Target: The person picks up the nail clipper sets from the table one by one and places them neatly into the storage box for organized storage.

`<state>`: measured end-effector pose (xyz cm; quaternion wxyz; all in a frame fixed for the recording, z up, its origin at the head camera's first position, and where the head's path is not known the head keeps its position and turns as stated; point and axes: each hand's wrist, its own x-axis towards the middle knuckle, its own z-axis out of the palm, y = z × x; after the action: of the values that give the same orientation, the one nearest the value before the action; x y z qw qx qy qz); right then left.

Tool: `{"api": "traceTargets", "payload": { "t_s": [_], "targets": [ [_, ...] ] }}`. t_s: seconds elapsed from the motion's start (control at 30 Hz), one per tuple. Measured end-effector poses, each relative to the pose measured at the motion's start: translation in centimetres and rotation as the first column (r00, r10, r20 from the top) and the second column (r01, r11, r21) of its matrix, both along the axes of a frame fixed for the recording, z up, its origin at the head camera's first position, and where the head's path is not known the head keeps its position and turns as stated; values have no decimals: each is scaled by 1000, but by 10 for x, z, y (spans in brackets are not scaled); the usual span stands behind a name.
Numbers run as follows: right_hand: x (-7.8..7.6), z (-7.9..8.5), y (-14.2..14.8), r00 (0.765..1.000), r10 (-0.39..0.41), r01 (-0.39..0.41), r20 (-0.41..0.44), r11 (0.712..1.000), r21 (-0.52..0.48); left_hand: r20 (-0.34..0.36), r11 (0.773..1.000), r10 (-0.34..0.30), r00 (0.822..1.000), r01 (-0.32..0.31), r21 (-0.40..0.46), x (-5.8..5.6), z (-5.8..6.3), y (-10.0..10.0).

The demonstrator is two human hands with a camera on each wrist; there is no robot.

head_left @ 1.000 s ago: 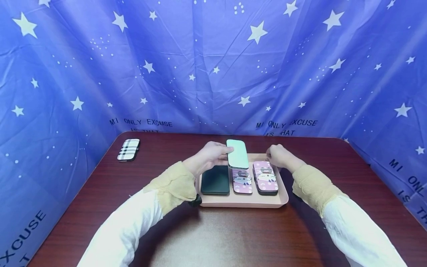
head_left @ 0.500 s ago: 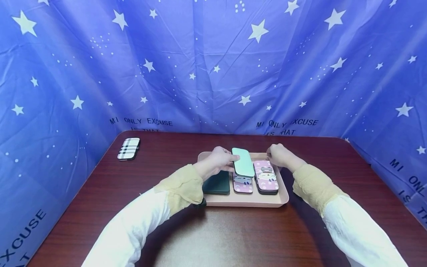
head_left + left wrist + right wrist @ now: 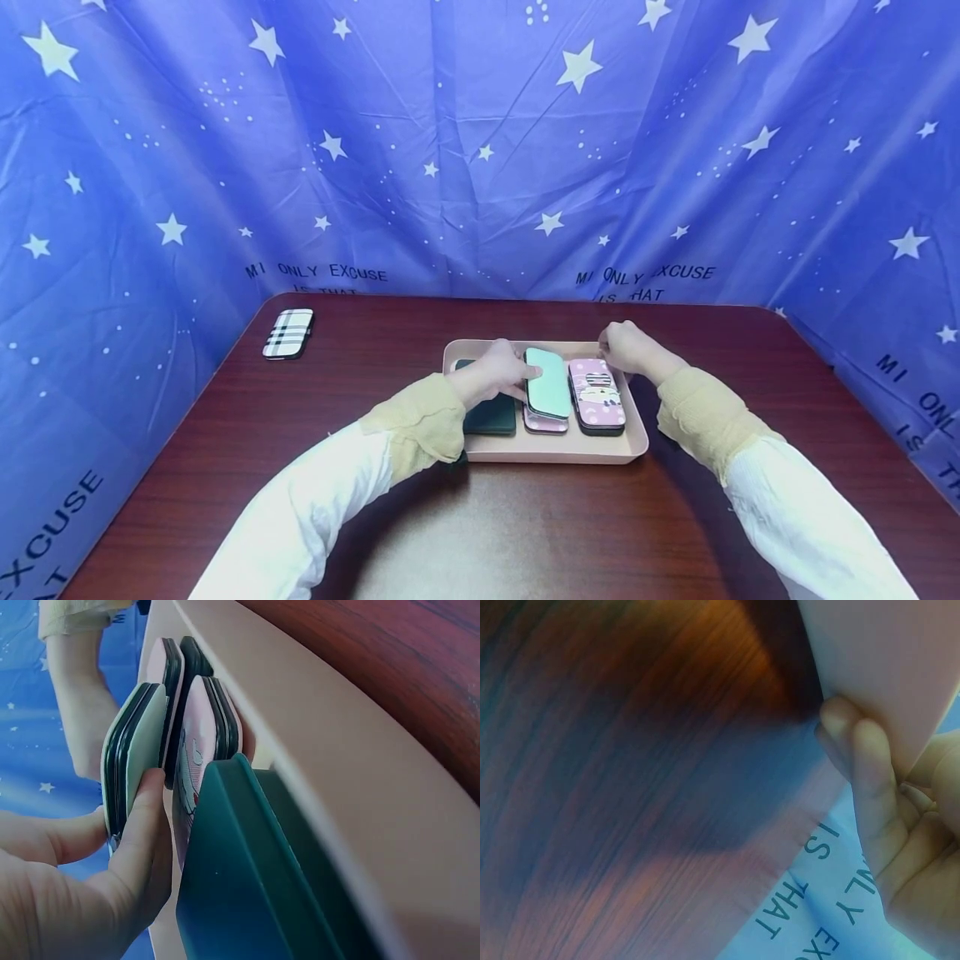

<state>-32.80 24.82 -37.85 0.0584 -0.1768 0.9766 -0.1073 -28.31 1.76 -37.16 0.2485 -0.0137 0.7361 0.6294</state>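
Note:
Between thumb and fingers my left hand (image 3: 497, 372) pinches a slim mint-green hard case (image 3: 549, 388) by its left edge. This case overlaps a pink cartoon-print case (image 3: 547, 426) in the pale pink tray (image 3: 555, 457); the left wrist view shows the mint-green case (image 3: 144, 746) apart from the pink cases. To the left lies a dark green case (image 3: 492, 418), partly covered by my left hand. Another pink cartoon case (image 3: 598, 410), atop a dark one, lies on the right. My right hand (image 3: 628, 347) grips the tray's far right corner, with fingers curled round its wall (image 3: 889, 667).
A white-and-black plaid case (image 3: 288, 335) lies at the table's back left. Behind the brown wooden table (image 3: 360, 325) hangs a blue curtain (image 3: 450, 183) with stars. The tray's raised rim surrounds the cases.
My left hand has moved right and toward me with the mint-green case, lowering it over the middle pink case. My right hand stays at the tray corner.

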Motion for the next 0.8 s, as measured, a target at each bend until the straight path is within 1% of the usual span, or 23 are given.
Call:
{"api": "traceTargets", "payload": {
  "t_s": [0.1, 0.23, 0.3, 0.43, 0.53, 0.7, 0.77, 0.8],
  "targets": [
    [1, 0, -1, 1000, 5, -5, -7, 1000, 7, -22, 1000, -8, 1000, 8, -7, 0, -3, 1],
    [1, 1, -1, 1000, 3, -2, -22, 1000, 15, -56, 999, -47, 997, 45, -29, 0, -5, 3],
    [0, 0, -1, 1000, 4, -3, -25, 1000, 17, -68, 998, -57, 996, 54, -41, 0, -7, 4],
    [-1, -1, -1, 1000, 9, -9, -27, 1000, 20, -81, 996, -50, 995, 44, -72, 1, -8, 6],
    [-1, -1, 0, 1000, 12, -11, -29, 1000, 25, -91, 993, -50, 995, 40, -112, 2, -7, 7],
    [-2, -2, 0, 999, 13, -11, -40, 999, 33, -94, 978, -63, 994, 43, -202, 3, -2, 9],
    [-1, -2, 0, 999, 14, -13, -39, 999, 33, -101, 966, -79, 992, 51, -255, 4, 1, 10],
    [-1, -1, 0, 999, 15, -14, -38, 999, 34, -114, 955, -93, 989, 56, -292, 3, 2, 11]
  ]
}}
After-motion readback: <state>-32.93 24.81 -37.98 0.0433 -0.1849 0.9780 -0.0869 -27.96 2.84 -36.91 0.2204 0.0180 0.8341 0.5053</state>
